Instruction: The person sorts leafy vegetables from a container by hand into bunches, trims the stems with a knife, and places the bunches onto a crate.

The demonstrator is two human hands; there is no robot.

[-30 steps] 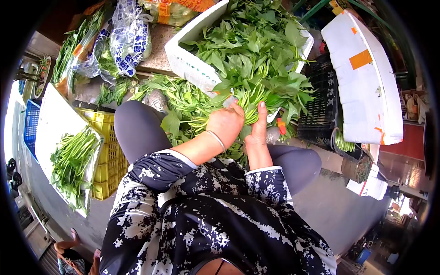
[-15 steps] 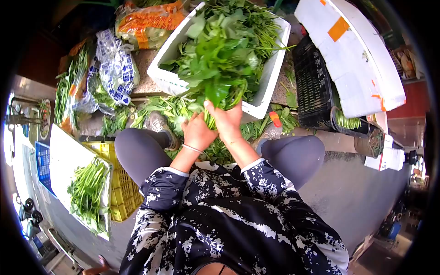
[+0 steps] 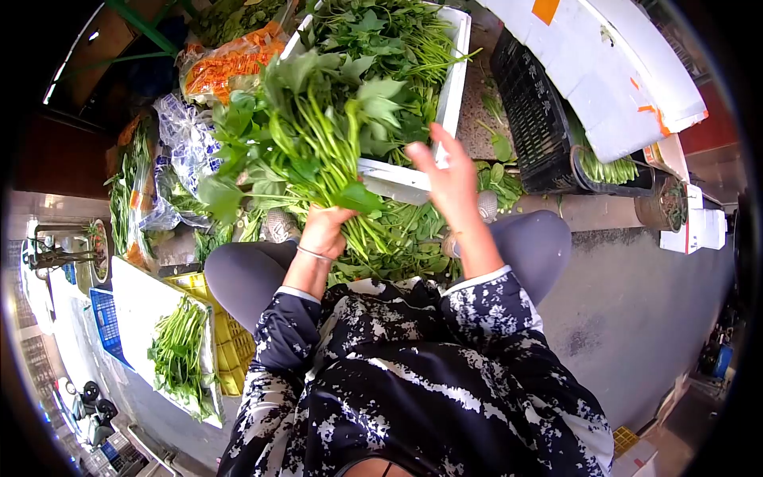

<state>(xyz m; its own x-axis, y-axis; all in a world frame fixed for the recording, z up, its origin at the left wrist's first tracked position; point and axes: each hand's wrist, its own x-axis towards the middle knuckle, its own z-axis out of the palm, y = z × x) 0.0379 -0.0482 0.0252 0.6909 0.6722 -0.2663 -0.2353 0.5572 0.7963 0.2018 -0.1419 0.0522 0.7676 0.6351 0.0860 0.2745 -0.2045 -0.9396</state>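
My left hand is closed round the stems of a bunch of leafy greens, whose leaves fan out up and to the left. To the right of the bunch, my right hand is in the air with thumb and fingers apart, holding nothing. Behind both hands stands a white foam box filled with more leafy greens; the held bunch hides its left part. Loose leaves and stems lie on the ground between my feet.
At left, a white foam lid with a bunch of greens rests over a yellow crate. Plastic bags of vegetables lie beyond. On the right, a large white foam piece leans over a black crate.
My right hand has come off the bunch and moved right, its fingers opening. My left hand has tilted the bunch to the left. The view has shifted slightly.
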